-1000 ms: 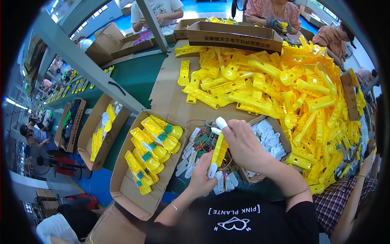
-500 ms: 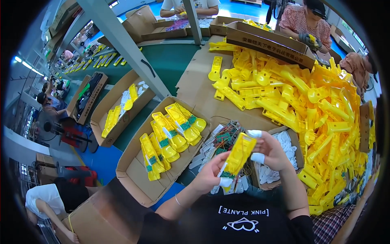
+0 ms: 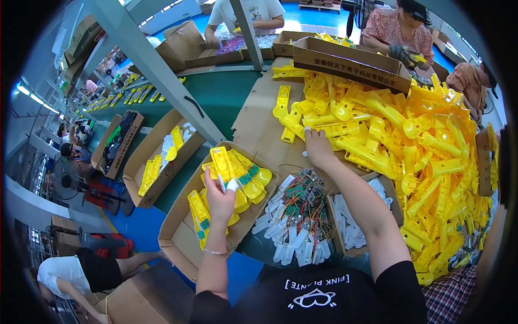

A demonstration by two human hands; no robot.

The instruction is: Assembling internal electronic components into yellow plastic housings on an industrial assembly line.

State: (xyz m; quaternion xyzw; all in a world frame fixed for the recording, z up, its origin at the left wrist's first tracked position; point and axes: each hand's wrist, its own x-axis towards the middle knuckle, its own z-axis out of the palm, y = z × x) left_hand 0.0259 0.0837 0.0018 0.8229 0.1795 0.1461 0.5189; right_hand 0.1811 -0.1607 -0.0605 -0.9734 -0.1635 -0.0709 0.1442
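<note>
Over the cardboard box of assembled parts, my left hand (image 3: 220,198) grips a yellow plastic casing (image 3: 220,162), with white covers on some fingertips. Other yellow casings with small green circuit boards (image 3: 203,224) lie in that box (image 3: 181,256) beneath it. My right hand (image 3: 319,148) reaches to the left edge of a big heap of yellow casings (image 3: 372,127). Its fingers are apart, and the fingertips are at a casing there. Between my arms lies a tangle of white pieces, green boards and thin wires (image 3: 302,216).
Right of the wires stands a box of white plastic parts (image 3: 350,221). A long carton (image 3: 350,63) lies behind the heap. Another box with yellow and white parts (image 3: 156,162) is at left, beside a slanting metal post (image 3: 156,70). Co-workers sit across the table.
My hands have separated. The left carried the yellow casing leftward to the box, while the right let go of it and moved up to the edge of the heap.
</note>
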